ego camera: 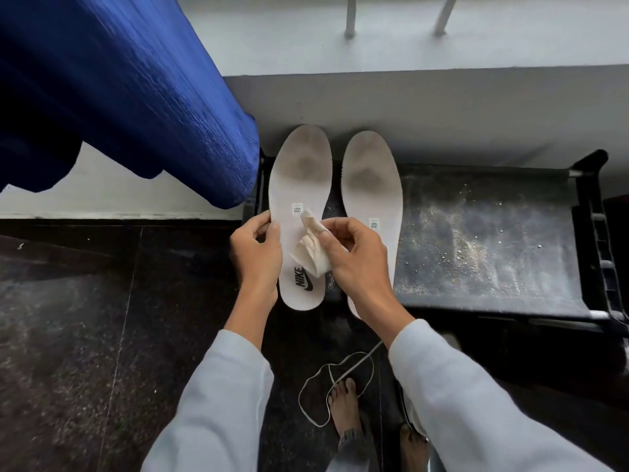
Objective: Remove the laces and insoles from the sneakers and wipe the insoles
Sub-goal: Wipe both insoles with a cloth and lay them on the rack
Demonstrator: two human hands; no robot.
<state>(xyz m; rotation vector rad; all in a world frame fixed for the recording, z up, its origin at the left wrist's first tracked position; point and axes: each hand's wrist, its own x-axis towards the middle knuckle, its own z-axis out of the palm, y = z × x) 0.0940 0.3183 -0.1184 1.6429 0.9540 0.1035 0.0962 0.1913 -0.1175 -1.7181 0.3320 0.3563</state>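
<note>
Two white insoles with grey, dirty toe areas lie side by side, toes pointing away from me. My left hand [257, 253] grips the left insole [299, 178] at its left edge, near the middle. A crumpled white cloth [311, 248] is pinched in my right hand [354, 257] and rests on that insole just above its black logo. The right insole [372, 185] lies on the dark rack, its heel hidden behind my right wrist. A white lace [335, 386] lies looped on the floor by my bare feet. No sneakers are clearly visible.
A black shoe rack [493, 240] with a dusty fabric shelf extends to the right. A blue curtain [136, 97] hangs at the upper left. A white wall ledge [408, 52] runs behind. The floor [85, 335] is dark speckled stone.
</note>
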